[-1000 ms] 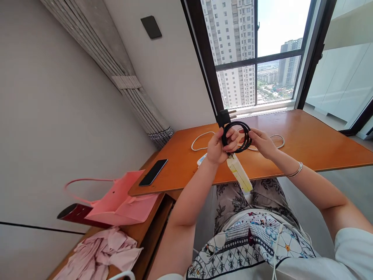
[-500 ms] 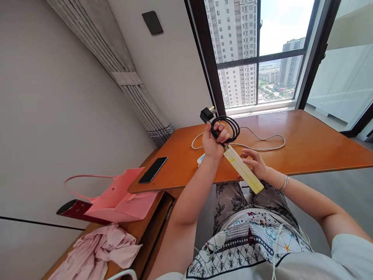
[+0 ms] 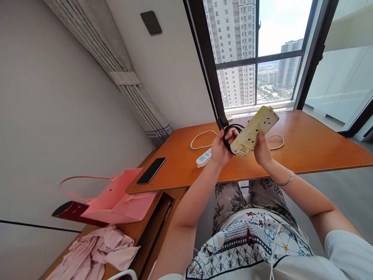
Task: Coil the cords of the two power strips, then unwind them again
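Hands, two: left hand (image 3: 222, 151), right hand (image 3: 262, 149). Power strips, two: one yellowed power strip (image 3: 254, 131), one white power strip (image 3: 204, 158). Black cord (image 3: 226, 142), one coil; turns too bunched to count. Black plug (image 3: 222, 123), one. White cord (image 3: 199, 148): two loops showing, middle hidden, so one length or two cannot be told. Bangles (image 3: 290, 178): overlapping, number unclear. Phone (image 3: 151, 170), one. Pink bag (image 3: 119, 207), one, one handle visible. Pink cloth (image 3: 99, 249), one heap; pieces uncountable. Surface (image 3: 311, 144), one. Curtain (image 3: 116, 58), one. Black wall plate (image 3: 150, 22), one.
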`<move>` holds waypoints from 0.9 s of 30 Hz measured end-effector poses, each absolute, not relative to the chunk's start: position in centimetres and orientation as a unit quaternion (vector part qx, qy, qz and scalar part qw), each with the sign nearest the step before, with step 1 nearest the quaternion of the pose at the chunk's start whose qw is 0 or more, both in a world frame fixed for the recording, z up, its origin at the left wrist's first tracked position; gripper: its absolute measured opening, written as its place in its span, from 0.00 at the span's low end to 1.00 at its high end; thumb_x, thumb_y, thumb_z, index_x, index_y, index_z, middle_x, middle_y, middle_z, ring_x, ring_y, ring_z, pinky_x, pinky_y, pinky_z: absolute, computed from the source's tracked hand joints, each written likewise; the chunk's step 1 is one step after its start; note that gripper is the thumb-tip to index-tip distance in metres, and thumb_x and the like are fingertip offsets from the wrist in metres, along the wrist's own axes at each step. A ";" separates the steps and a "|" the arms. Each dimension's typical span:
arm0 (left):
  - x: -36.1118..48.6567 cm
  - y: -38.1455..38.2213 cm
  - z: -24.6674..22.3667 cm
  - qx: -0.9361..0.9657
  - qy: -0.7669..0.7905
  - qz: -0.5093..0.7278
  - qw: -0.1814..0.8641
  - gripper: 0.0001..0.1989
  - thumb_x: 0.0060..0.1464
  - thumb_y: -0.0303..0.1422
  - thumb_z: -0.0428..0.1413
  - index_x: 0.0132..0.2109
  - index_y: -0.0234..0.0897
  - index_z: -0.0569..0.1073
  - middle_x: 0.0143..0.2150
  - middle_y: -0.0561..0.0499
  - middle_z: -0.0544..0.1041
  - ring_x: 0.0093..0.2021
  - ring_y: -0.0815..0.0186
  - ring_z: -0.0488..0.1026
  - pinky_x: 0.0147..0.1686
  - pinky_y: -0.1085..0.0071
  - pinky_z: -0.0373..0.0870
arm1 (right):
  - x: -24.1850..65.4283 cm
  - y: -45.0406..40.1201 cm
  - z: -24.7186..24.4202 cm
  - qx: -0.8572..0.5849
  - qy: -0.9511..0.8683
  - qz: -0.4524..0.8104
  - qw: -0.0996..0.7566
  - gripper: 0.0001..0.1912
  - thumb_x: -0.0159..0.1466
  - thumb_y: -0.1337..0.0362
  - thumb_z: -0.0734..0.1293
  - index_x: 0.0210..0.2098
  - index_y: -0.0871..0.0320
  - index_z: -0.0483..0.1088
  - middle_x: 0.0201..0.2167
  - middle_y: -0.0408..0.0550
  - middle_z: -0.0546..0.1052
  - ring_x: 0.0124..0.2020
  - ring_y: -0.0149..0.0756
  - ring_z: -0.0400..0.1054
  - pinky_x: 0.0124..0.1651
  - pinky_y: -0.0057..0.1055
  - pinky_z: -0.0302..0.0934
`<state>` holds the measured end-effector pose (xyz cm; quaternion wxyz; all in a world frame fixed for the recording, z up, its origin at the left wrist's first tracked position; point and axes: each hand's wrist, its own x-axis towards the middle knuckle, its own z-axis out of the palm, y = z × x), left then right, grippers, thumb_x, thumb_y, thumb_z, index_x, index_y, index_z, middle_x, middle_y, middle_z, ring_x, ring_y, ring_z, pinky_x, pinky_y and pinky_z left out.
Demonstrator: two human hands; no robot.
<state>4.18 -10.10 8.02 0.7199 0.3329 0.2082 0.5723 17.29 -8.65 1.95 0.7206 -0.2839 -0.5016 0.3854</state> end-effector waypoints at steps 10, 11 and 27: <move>3.7 -9.6 7.2 0.347 0.225 0.572 0.709 0.24 0.61 0.44 0.55 0.23 0.39 0.56 0.30 0.50 0.70 0.34 0.64 0.74 0.31 0.71 0.71 | 17.7 -8.1 2.5 -0.261 -0.467 0.550 0.642 0.36 0.54 0.32 0.69 0.49 0.52 0.67 0.49 0.49 0.79 0.52 0.44 0.74 0.45 0.38 0.74; 3.7 -9.5 7.0 0.350 0.221 0.574 0.707 0.24 0.60 0.44 0.56 0.23 0.39 0.57 0.30 0.50 0.70 0.34 0.65 0.75 0.31 0.71 0.71 | 17.8 -8.1 2.5 -0.261 -0.462 0.549 0.646 0.35 0.53 0.33 0.71 0.47 0.53 0.67 0.48 0.49 0.79 0.51 0.44 0.74 0.45 0.38 0.74; 6.0 -7.8 1.6 0.389 0.306 0.598 0.631 0.25 0.28 0.32 0.75 0.37 0.38 0.74 0.36 0.50 0.83 0.47 0.53 0.80 0.47 0.61 0.76 | 19.5 -7.0 1.5 -0.333 -0.470 0.485 0.658 0.31 0.50 0.42 0.76 0.43 0.55 0.69 0.44 0.48 0.81 0.46 0.42 0.76 0.46 0.37 0.74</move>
